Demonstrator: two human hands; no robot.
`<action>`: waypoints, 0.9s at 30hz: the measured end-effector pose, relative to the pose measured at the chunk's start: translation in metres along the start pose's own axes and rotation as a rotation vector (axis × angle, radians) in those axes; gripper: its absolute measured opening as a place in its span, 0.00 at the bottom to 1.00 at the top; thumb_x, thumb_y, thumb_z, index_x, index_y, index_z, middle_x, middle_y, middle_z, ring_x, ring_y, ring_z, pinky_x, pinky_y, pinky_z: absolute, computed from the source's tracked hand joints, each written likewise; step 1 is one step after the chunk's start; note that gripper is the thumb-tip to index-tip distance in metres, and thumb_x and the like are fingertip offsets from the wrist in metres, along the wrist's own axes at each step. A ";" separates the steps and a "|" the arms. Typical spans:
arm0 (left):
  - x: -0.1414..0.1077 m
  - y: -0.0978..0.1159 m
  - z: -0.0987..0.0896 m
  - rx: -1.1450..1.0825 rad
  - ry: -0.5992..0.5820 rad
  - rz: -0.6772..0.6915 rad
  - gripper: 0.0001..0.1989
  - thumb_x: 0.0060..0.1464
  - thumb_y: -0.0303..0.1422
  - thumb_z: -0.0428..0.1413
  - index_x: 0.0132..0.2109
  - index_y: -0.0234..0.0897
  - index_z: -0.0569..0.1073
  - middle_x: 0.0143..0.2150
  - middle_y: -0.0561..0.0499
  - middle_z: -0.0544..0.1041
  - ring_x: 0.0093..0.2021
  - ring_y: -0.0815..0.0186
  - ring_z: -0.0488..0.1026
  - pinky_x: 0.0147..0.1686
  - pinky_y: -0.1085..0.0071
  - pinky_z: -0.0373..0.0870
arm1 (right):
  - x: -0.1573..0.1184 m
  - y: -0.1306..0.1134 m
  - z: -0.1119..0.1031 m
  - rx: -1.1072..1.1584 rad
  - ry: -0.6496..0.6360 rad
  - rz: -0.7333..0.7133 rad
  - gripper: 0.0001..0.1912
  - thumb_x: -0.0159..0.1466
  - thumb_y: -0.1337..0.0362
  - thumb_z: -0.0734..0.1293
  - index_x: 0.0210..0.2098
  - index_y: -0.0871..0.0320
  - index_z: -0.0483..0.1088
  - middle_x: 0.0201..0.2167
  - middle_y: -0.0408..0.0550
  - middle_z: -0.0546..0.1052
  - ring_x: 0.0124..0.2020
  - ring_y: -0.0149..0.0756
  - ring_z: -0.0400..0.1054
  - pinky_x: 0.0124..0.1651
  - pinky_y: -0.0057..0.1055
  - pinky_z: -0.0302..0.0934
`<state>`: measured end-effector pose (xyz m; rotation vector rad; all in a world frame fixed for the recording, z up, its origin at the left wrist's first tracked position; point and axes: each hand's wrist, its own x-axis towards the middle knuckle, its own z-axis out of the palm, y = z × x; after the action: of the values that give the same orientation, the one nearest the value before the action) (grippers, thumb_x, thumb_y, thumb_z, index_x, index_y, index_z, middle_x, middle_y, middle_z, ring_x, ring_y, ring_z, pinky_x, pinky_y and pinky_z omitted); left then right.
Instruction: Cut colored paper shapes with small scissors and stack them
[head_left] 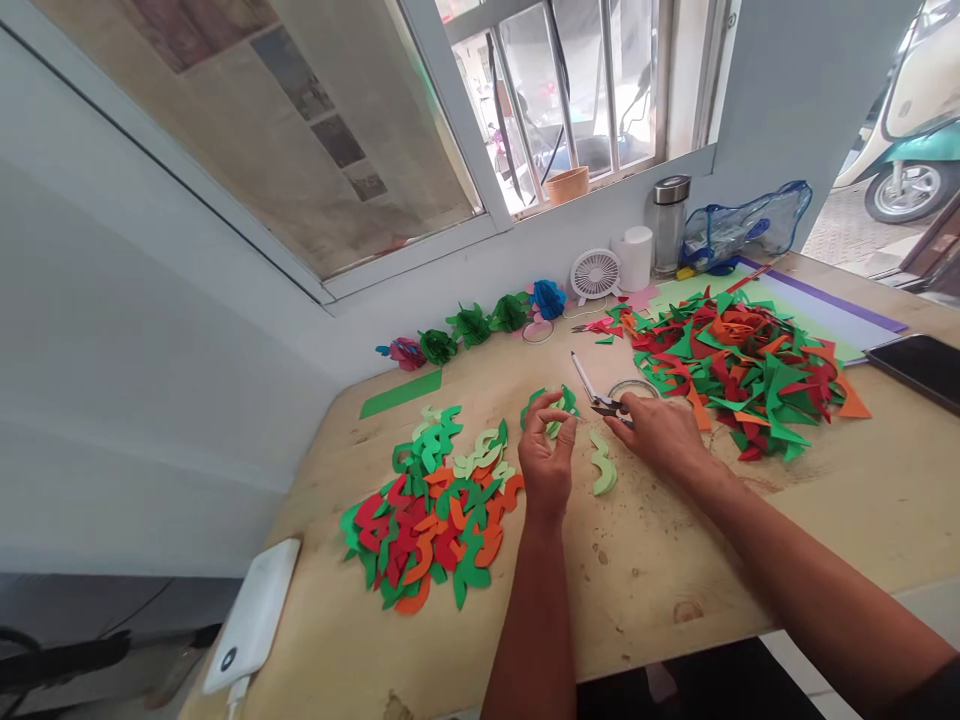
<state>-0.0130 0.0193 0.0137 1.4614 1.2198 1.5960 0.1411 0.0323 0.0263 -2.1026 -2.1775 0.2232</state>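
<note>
My left hand (547, 462) is raised over the table, thumb and forefinger brought close in a pinch; whatever may be between them is too small to make out. Behind it lie green curved paper pieces (570, 400), partly hidden by the fingers. My right hand (663, 432) is closed on small dark-bladed scissors (609, 408), their tips pointing left. A white pen (581, 374) lies just beyond them, and a tape roll (636, 386) is behind the right hand. Between my hands, a wavy stack of pale green paper (602, 466) rests on the wood.
Cut red, orange and green shapes (427, 530) are heaped at left, paper scraps (750, 370) at right. Along the wall stand paper flowers (471, 325), a small fan (595, 274) and a bottle (670, 228). A phone (919, 368) and a white power bank (253, 615) lie near the edges.
</note>
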 end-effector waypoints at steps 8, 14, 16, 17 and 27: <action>0.000 -0.005 0.006 -0.265 0.013 -0.102 0.09 0.50 0.37 0.60 0.31 0.37 0.71 0.49 0.45 0.74 0.53 0.61 0.70 0.54 0.61 0.63 | 0.008 0.011 0.000 -0.022 -0.087 0.074 0.21 0.65 0.52 0.55 0.43 0.57 0.72 0.39 0.57 0.78 0.42 0.48 0.72 0.38 0.36 0.58; 0.000 -0.007 0.009 -0.334 0.009 -0.150 0.11 0.48 0.38 0.61 0.30 0.37 0.70 0.49 0.45 0.75 0.54 0.60 0.70 0.55 0.60 0.62 | 0.009 0.017 -0.002 -0.029 -0.092 0.080 0.18 0.65 0.55 0.56 0.41 0.57 0.73 0.38 0.58 0.78 0.39 0.47 0.73 0.33 0.34 0.58; -0.001 -0.007 0.009 -0.361 -0.001 -0.181 0.11 0.48 0.39 0.61 0.30 0.37 0.70 0.50 0.45 0.74 0.55 0.59 0.69 0.55 0.59 0.62 | 0.008 0.020 -0.001 -0.013 -0.078 0.082 0.18 0.65 0.55 0.56 0.40 0.57 0.73 0.37 0.57 0.78 0.37 0.47 0.73 0.31 0.33 0.57; -0.001 -0.007 0.010 -0.374 -0.007 -0.197 0.12 0.48 0.39 0.61 0.30 0.37 0.70 0.50 0.45 0.74 0.56 0.59 0.68 0.55 0.58 0.62 | 0.008 0.021 -0.001 -0.007 -0.065 0.086 0.18 0.65 0.55 0.56 0.39 0.57 0.73 0.37 0.57 0.78 0.37 0.47 0.73 0.31 0.33 0.57; -0.002 -0.001 0.011 -0.509 -0.035 -0.272 0.12 0.47 0.38 0.62 0.30 0.36 0.69 0.51 0.45 0.74 0.55 0.59 0.68 0.55 0.58 0.61 | 0.006 0.017 -0.007 0.589 0.119 -0.104 0.14 0.62 0.57 0.59 0.30 0.57 0.72 0.27 0.46 0.74 0.29 0.34 0.65 0.31 0.29 0.54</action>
<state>-0.0019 0.0199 0.0115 0.9529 0.8606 1.5382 0.1587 0.0389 0.0301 -1.6274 -1.8452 0.6232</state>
